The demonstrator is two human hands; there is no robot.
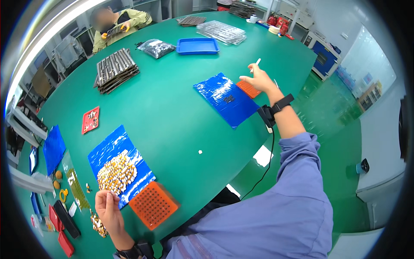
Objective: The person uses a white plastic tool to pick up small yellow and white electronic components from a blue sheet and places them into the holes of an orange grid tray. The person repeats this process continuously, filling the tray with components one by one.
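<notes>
- Left hand point(108, 208) is placed at lower left of the frame, its fingertips drawn close together at the lower edge of a pile of small white-and-amber pieces point(117, 173); whether one is pinched between them cannot be told.
- Right hand point(261, 81) is stretched out to the right of the frame's upper middle; a slim white stick point(258, 62) is held in its fingers, beside and partly over a far orange block point(248, 89).
- The pile is spread on a left blue sheet point(108, 147), in the lower left of the frame.
- A near orange block point(153, 204), dotted with rows of dark spots, is set at that sheet's lower right corner.
- Small dark pieces point(229, 99) are gathered on a right blue sheet point(215, 91), just left of the far block.
- A single white piece point(200, 152) is left alone on the green table point(177, 103), near the frame's centre.
- At upper left, ridged dark trays point(115, 67) are stacked; a red tray point(96, 124) is seen below them.
- Along the top, a filled clear bag point(158, 48) and a blue tray point(197, 46) are laid side by side.
- At the top left, a dark slab point(114, 30) is held by another person point(139, 18).
</notes>
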